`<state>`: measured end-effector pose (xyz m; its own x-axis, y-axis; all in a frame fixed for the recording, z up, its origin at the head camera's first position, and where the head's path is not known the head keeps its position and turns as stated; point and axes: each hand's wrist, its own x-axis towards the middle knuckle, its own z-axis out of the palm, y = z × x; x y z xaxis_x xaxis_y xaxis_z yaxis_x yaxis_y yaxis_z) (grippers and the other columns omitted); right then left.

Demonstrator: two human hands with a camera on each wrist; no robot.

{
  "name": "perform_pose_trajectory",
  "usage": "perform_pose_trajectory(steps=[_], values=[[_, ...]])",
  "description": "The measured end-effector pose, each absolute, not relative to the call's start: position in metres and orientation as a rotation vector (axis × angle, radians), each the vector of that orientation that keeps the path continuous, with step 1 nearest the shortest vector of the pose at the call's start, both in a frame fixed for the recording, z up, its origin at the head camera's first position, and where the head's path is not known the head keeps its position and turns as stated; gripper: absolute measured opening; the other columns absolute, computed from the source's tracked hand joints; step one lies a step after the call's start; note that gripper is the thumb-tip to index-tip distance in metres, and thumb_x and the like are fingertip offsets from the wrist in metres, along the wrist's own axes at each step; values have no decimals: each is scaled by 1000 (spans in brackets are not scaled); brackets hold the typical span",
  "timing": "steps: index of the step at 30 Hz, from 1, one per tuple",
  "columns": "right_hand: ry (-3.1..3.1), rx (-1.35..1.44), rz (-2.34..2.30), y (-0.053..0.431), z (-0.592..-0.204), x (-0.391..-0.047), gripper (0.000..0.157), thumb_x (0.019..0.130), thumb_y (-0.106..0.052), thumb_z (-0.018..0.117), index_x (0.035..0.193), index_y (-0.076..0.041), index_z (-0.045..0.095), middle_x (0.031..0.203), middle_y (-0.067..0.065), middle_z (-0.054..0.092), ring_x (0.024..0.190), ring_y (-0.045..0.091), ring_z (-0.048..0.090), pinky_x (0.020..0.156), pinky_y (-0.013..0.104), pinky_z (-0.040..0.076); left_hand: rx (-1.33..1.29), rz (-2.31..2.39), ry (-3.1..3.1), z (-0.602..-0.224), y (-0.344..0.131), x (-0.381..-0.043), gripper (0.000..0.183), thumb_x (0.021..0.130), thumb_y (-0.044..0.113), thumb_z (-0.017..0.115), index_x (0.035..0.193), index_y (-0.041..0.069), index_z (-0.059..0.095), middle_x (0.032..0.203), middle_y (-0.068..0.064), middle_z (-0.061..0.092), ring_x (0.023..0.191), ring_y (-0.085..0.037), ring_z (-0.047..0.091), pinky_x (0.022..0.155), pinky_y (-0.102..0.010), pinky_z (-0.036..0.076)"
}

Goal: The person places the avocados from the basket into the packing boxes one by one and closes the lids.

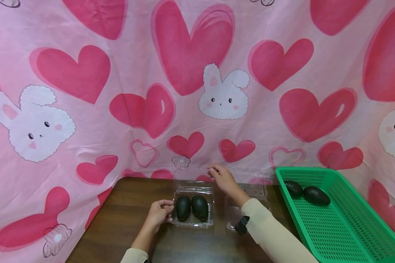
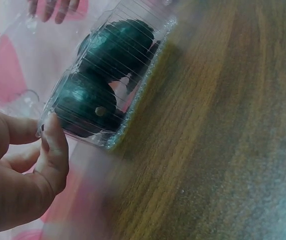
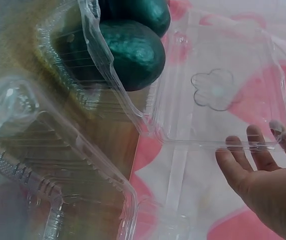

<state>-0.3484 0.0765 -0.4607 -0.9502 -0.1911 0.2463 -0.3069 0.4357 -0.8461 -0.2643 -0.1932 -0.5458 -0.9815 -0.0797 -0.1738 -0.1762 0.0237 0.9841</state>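
Note:
Two dark green avocados (image 1: 200, 208) lie side by side in a clear plastic clamshell box (image 1: 194, 224) on the table. Its transparent lid (image 3: 208, 115) stands raised at the back, against the pink cloth. My left hand (image 1: 159, 212) pinches the box's left rim between thumb and fingers, as the left wrist view shows. At the lid's upper right corner, my right hand (image 1: 224, 179) holds the edge, with several fingertips (image 3: 255, 137) seen through the plastic. Both avocados also show through the ribbed box wall in the left wrist view.
A second clear clamshell box (image 3: 57, 195) stands open to the right, partly behind my right forearm. Further right, a green plastic basket (image 1: 345, 219) holds two dark avocados (image 1: 316, 195). The brown wooden table (image 1: 118, 219) meets a pink heart-print cloth (image 1: 131, 65) at the back.

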Motion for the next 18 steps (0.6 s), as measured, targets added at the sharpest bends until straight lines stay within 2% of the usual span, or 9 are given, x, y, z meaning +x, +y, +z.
perform_pose_trajectory(steps=[8,18], values=[[-2633,492,1386,82,-460,-334,19,105,-17,59,115,-12,74,109,8,75,104,24,69,96,48,55,-298,2134,2212,-548,-193,-266,23,97,-4,63,116,-16,62,77,-4,54,58,-16,51,48,-25,54],[-2617,730,1182,90,-464,-317,19,102,-12,64,119,-10,72,118,4,74,113,24,68,102,49,55,-315,2128,2207,-550,-192,-267,23,98,-4,62,117,-16,62,77,-5,54,59,-16,50,48,-25,53]])
